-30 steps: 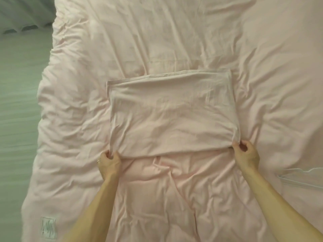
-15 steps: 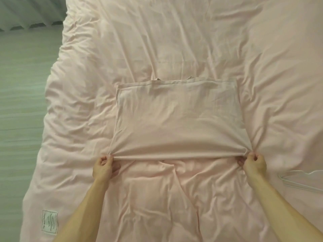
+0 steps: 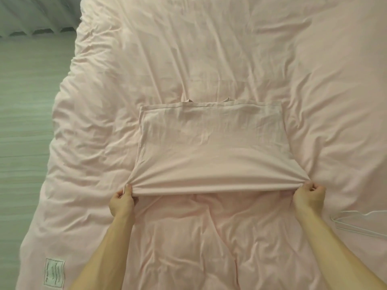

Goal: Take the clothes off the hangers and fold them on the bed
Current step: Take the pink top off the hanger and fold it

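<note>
A pale pink garment, folded into a rough rectangle, lies in the middle of the pink bed cover. Its near folded edge is lifted off the bed and pulled taut. My left hand grips the near left corner of that edge. My right hand grips the near right corner. Two small bits of the garment poke out past its far edge. A clear plastic hanger lies on the cover at the right, beyond my right forearm.
The bed's left edge runs down the left side, with pale green floor beyond it. A white care label is sewn onto the cover at the lower left. A grey-green curtain hem shows at the top left.
Both hands have lifted the garment's near edge and drawn it toward me, stretching it taut. The view has shifted slightly, so the bed sits further right in frame.
</note>
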### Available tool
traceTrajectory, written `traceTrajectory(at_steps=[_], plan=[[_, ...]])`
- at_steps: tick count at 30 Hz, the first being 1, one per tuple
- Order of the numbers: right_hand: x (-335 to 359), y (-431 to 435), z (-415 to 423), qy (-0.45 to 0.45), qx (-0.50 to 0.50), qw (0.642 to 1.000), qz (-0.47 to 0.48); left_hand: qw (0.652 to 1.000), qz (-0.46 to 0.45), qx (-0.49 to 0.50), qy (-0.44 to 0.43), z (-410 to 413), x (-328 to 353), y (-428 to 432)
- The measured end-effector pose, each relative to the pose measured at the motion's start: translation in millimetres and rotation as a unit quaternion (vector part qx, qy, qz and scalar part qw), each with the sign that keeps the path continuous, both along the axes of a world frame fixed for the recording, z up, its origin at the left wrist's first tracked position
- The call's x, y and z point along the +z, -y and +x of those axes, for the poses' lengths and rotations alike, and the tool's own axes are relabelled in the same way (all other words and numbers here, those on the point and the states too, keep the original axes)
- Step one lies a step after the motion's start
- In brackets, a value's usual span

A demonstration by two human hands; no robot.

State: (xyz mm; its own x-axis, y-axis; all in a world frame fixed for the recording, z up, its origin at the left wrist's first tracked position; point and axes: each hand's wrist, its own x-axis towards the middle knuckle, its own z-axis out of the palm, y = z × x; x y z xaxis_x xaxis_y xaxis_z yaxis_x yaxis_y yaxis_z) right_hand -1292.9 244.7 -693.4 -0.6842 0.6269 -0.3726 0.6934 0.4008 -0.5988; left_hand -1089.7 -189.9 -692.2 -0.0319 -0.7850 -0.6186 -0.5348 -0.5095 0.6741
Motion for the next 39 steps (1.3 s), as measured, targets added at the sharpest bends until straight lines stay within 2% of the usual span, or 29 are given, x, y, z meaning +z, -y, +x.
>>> traceTrajectory(at_steps=[3, 7, 9, 10, 12, 15, 18, 20, 21, 23, 25, 29, 32, 35, 39], plan=[[4, -3, 0, 0.055, 0.014, 0.997, 0.048, 0.996, -0.038, -0.027, 0.074, 7, -4, -1], [-1, -6, -1, 0.112, 0.031, 0.992, 0.038, 0.975, -0.042, -0.137, 0.172, 4, -6, -2], [0, 2, -1, 0.108, 0.024, 0.991, 0.071, 0.957, -0.088, -0.189, 0.203, -7, -1, -4], [1, 9, 1, 0.077, 0.038, 0.991, 0.100, 0.941, -0.138, -0.221, 0.215, -15, 3, -7], [-1, 30, 11, -0.032, 0.143, 0.974, 0.172, 0.888, -0.254, -0.319, 0.212, -32, 10, -22], [-7, 75, 22, -0.127, 0.366, 0.885, 0.259, 0.772, -0.337, -0.507, 0.184, -65, 8, -58], [-16, 127, 18, -0.106, 0.510, 0.825, 0.222, 0.682, -0.273, -0.654, 0.180, -99, -7, -95], [-32, 142, 13, -0.072, 0.585, 0.779, 0.214, 0.650, -0.260, -0.690, 0.183, -109, -21, -105], [-39, 139, 8, -0.051, 0.606, 0.764, 0.217, 0.647, -0.266, -0.689, 0.190, -111, -28, -104], [-53, 116, -10, -0.013, 0.606, 0.761, 0.231, 0.658, -0.274, -0.667, 0.216, -111, -38, -87], [-59, 76, -27, 0.020, 0.562, 0.787, 0.254, 0.680, -0.274, -0.636, 0.241, -108, -45, -59], [-47, 12, -52, 0.091, 0.448, 0.845, 0.277, 0.701, -0.270, -0.596, 0.285, -109, -40, -17], [-33, 28, -75, 0.078, 0.445, 0.852, 0.265, 0.720, -0.290, -0.563, 0.285, -135, -34, -8], [-24, 80, -114, 0.004, 0.493, 0.832, 0.253, 0.726, -0.323, -0.548, 0.261, -179, -30, 3], [-15, 144, -171, -0.035, 0.523, 0.821, 0.225, 0.705, -0.356, -0.559, 0.252, -234, -18, 24]])
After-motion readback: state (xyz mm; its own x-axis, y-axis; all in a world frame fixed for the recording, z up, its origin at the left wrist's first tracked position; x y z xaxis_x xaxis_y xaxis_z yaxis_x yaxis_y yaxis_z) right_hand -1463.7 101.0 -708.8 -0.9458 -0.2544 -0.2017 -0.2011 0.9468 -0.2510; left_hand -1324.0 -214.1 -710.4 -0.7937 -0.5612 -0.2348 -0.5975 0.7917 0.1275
